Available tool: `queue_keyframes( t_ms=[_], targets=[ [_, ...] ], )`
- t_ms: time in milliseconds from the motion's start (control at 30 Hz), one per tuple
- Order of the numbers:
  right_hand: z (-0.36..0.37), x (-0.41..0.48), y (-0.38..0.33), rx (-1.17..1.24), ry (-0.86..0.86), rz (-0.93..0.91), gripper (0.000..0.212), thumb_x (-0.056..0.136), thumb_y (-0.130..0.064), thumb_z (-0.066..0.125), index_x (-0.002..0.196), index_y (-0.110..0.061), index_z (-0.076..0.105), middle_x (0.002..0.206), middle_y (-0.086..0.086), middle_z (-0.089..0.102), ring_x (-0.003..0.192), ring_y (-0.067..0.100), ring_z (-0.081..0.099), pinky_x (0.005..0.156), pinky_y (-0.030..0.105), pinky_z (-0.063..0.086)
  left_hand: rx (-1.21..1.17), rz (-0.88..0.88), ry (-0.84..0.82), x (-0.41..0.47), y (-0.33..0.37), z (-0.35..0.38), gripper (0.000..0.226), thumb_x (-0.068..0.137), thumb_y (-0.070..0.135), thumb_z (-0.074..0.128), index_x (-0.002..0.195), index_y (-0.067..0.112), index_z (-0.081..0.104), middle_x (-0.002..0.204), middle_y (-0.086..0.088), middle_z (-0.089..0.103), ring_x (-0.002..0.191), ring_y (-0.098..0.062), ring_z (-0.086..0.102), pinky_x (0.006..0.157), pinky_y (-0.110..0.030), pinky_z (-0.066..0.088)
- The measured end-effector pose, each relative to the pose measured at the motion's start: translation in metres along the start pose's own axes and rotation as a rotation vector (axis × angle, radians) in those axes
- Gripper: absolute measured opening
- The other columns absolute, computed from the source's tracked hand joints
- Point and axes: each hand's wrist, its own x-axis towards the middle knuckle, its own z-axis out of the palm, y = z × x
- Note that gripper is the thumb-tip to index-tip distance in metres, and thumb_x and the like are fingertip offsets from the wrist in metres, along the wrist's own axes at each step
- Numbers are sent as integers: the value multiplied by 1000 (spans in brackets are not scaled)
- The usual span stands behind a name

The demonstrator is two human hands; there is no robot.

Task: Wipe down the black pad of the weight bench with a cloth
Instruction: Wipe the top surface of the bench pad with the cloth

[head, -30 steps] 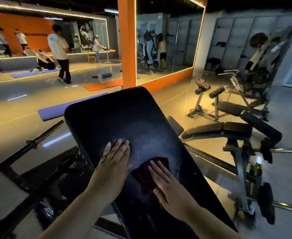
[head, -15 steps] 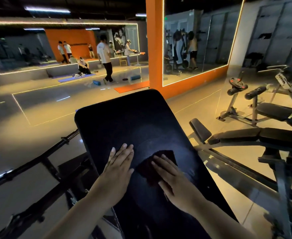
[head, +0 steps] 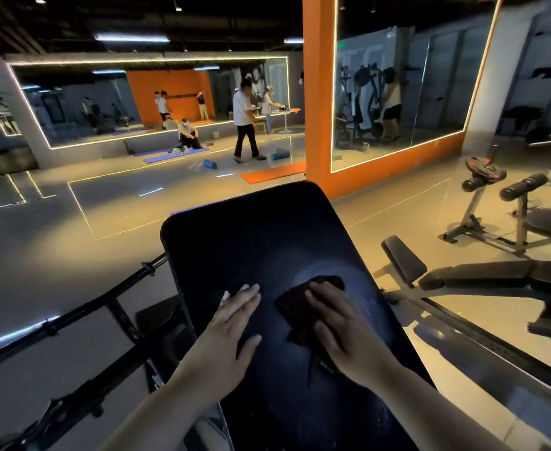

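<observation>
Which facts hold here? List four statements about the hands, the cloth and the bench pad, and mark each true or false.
1. The right hand presses a dark cloth onto the black pad. True.
2. The left hand grips the cloth. False: it rests flat on the bare pad, beside the cloth.
3. The cloth lies at the pad's far end. False: it lies about midway, towards the right edge.
4. Pale wipe streaks show near the cloth. True.
</observation>
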Motion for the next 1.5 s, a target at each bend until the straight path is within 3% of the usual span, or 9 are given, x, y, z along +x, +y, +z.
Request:
queue_keyframes(
  t_ms=[167, 433, 600, 767, 867, 1067, 1267, 1433, 1500],
  targets=[
    [6, 60, 8, 46, 123, 427, 59, 109, -38, 31, 163, -23, 10, 169, 1, -6, 156, 24, -9, 127, 48, 4, -47, -18, -13, 0, 3, 0, 67, 104, 32, 48, 156, 39, 6, 150, 48, -14, 138, 19, -28, 110, -6, -11],
    [6, 31, -1, -27, -2, -117, 52, 106, -27, 51, 156, -22, 38, 160, -1, 32, 153, 18, 20, 126, 40, 20, -53, -33, 36, 1, 4, 2, 79, 102, 30, 54, 158, 33, -2, 157, 36, -22, 146, 9, -22, 112, -9, -7],
    [-6, 66, 13, -132, 85, 408, 68, 103, -33, 50, 162, -27, 17, 153, 11, 10, 141, 35, 10, 122, 53, 16, -62, -35, 29, 0, 4, 3, 77, 102, 28, 54, 159, 32, 3, 157, 38, -17, 146, 8, -21, 114, -12, -6],
    [19, 57, -36, -1, 55, 50, 56, 106, -27, 47, 160, -25, 29, 163, 12, 25, 152, 29, 18, 122, 46, 28, -71, -36, 43, 1, 6, 0, 83, 101, 26, 57, 158, 32, -2, 158, 36, -19, 148, 6, -19, 118, -20, -2],
    [10, 21, -23, -44, -65, -136, 55, 108, -39, 41, 160, -33, 25, 169, -7, 15, 157, 11, 3, 124, 27, 9, -65, -45, 41, 1, 6, -1, 84, 100, 26, 57, 158, 32, -3, 158, 35, -20, 148, 7, -18, 116, -16, -2],
    [5, 57, -5, -68, 47, 297, 58, 110, -40, 26, 163, -28, 4, 169, -3, -11, 154, 18, -19, 128, 45, 4, -70, -63, 27, 0, 11, 2, 78, 103, 29, 51, 157, 36, -4, 154, 40, -24, 143, 11, -24, 107, -4, -7],
    [7, 35, -23, -105, -102, -133, 54, 109, -36, 35, 161, -35, 19, 170, -13, 2, 155, 6, -9, 126, 28, -1, -131, -97, 59, 0, 6, -2, 81, 98, 25, 63, 158, 38, 11, 156, 43, -8, 147, 11, -11, 117, -17, 3],
    [3, 55, 7, -55, 34, 364, 59, 110, -37, 27, 162, -29, 0, 168, -5, -13, 155, 17, -18, 127, 48, 7, -193, -101, 31, 0, 9, -5, 81, 97, 25, 63, 158, 41, 12, 154, 46, -7, 146, 11, -14, 120, -24, 5],
    [18, 64, -17, -81, 82, 375, 60, 110, -34, 26, 163, -25, -1, 169, 0, -12, 155, 21, -18, 127, 48, 4, -200, -109, 20, 0, 11, -3, 80, 98, 27, 61, 158, 42, 11, 153, 47, -8, 144, 13, -17, 118, -22, 3]
  ],
)
